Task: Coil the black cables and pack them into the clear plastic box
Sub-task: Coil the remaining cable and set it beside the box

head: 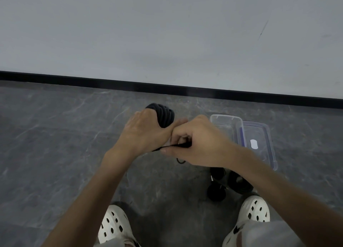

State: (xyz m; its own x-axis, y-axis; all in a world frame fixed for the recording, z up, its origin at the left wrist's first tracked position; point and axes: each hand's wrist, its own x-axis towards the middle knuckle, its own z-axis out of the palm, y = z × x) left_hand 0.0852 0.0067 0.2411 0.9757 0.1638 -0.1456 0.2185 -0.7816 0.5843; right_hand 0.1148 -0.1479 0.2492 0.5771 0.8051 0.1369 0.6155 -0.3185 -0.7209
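My left hand (143,130) grips a coiled bundle of black cable (164,115), whose loops stick up above the fist. My right hand (196,143) pinches the loose end of that cable (178,145) just beside the left wrist, and a short tail (180,161) hangs below the fingers. The clear plastic box (227,123) stands open on the floor behind my right hand, partly hidden by it. More black cable coils (217,191) lie on the floor under my right forearm.
The box's clear lid (259,144) with a purple seal lies right of the box. A grey wall with a black skirting board (167,88) runs across the back. My white clogs (113,226) stand on the dark stone floor at the bottom.
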